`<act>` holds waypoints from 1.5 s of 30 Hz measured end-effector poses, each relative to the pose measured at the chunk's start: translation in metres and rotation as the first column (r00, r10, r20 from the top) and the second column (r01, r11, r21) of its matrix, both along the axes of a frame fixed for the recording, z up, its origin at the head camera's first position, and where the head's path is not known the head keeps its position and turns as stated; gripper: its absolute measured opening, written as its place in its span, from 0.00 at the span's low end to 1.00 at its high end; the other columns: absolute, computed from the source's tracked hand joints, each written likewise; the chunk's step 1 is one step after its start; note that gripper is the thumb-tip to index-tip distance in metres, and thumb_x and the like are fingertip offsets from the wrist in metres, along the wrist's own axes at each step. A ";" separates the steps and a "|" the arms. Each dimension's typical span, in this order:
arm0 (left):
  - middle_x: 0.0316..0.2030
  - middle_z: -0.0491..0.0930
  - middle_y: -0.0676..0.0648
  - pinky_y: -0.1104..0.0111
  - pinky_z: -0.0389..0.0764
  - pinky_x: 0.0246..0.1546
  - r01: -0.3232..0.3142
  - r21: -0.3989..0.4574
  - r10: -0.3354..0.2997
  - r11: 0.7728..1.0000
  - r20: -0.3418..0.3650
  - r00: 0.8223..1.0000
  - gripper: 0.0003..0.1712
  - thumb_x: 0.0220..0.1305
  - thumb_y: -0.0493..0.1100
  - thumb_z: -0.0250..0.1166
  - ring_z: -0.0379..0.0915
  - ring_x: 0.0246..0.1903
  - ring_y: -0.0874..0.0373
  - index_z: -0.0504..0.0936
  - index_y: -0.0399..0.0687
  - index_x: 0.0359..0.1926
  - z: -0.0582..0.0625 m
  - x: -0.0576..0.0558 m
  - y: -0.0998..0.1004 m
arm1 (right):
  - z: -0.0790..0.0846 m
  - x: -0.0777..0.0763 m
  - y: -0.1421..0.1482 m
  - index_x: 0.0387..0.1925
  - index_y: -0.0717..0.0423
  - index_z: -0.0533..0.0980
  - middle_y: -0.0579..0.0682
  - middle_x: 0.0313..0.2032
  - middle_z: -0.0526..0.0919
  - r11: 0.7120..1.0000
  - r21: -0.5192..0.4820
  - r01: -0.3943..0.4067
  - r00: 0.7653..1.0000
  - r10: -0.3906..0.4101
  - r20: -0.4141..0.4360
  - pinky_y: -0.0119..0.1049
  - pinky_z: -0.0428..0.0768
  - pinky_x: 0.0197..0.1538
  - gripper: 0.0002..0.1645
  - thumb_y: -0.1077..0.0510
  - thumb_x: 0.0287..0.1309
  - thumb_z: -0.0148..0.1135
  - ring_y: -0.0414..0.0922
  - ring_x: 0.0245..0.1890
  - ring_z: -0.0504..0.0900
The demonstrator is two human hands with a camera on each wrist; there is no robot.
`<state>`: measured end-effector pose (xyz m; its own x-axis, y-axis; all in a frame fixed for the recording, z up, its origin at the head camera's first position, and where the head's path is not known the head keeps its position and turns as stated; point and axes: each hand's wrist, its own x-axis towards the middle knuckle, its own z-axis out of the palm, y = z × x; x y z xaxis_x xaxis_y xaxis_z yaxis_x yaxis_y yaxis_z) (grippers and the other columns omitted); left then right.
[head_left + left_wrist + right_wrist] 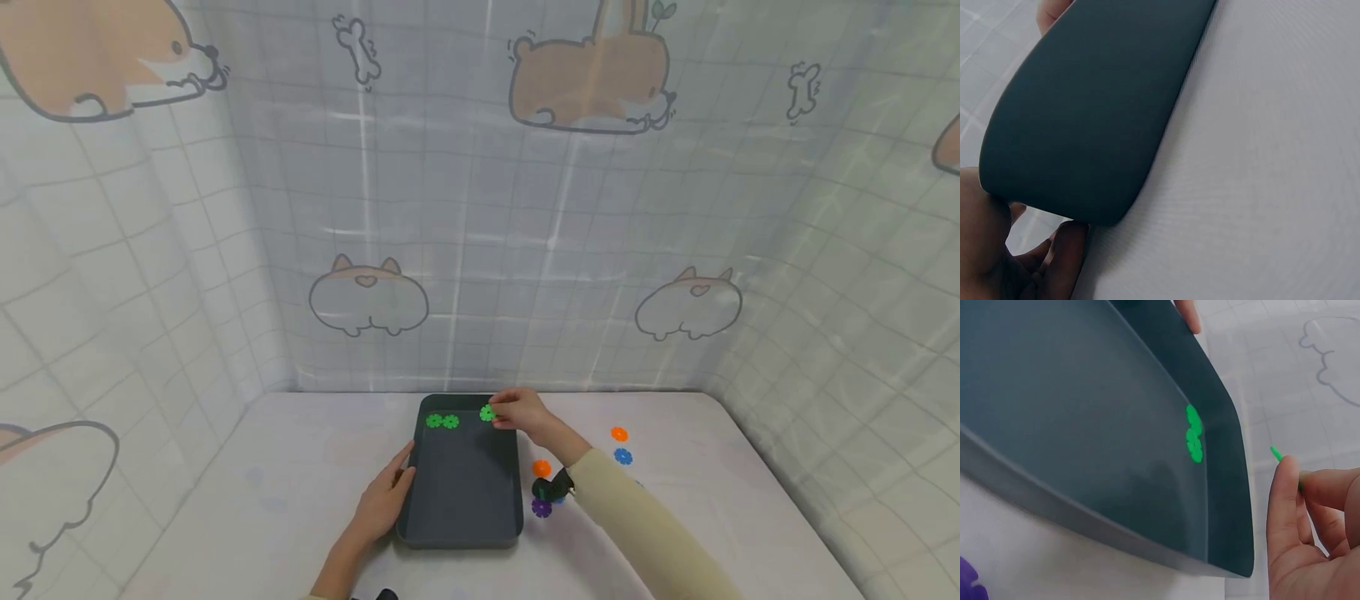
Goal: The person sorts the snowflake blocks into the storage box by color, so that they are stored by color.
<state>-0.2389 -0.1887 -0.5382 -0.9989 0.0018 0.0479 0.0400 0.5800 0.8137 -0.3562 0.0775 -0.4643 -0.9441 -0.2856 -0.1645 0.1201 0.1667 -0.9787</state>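
My right hand [522, 412] pinches a green flower-shaped disc [487, 412] between thumb and fingertips, over the far right corner of a dark tray [465, 492]. In the right wrist view this disc [1276, 453] appears edge-on, raised beyond the tray's rim. Two more green discs [442, 422] lie side by side inside the tray, along its far wall. My left hand [384, 500] holds the tray's left side, thumb at the rim and fingers along the outer wall. The left wrist view shows that outer wall [1085, 119] close up.
Right of the tray, orange discs [619, 434], a blue disc [623, 456] and a purple disc [542, 507] lie on the white table [300, 467]. My right forearm crosses over this side and hides part of it. A patterned curtain [480, 208] stands behind the table.
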 end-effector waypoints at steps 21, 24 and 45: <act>0.56 0.75 0.41 0.45 0.69 0.52 -0.002 0.003 0.002 1.000 -0.014 1.000 0.29 0.76 0.49 0.50 0.73 0.49 0.48 0.60 0.56 0.74 -0.006 -0.003 0.000 | -0.016 -0.005 -0.021 0.50 0.72 0.76 0.58 0.39 0.81 0.998 -0.032 0.057 0.998 -0.057 -0.007 0.44 0.82 0.42 0.16 0.66 0.63 0.60 0.43 0.28 0.82; 0.56 0.75 0.40 0.45 0.69 0.53 -0.007 0.006 0.007 1.000 -0.015 1.000 0.28 0.76 0.50 0.50 0.73 0.51 0.47 0.60 0.57 0.74 -0.006 -0.003 0.000 | -0.018 -0.005 -0.024 0.50 0.73 0.76 0.60 0.39 0.80 0.997 -0.051 0.057 0.998 -0.057 -0.006 0.42 0.82 0.41 0.16 0.67 0.63 0.59 0.44 0.28 0.82; 0.55 0.76 0.41 0.45 0.70 0.51 -0.010 -0.005 0.010 1.000 0.018 1.000 0.29 0.76 0.51 0.50 0.74 0.49 0.49 0.60 0.57 0.74 -0.004 -0.002 0.000 | -0.026 -0.003 -0.047 0.50 0.75 0.75 0.64 0.41 0.79 0.993 -0.012 0.118 0.993 -0.119 -0.016 0.42 0.82 0.41 0.16 0.67 0.64 0.58 0.43 0.27 0.83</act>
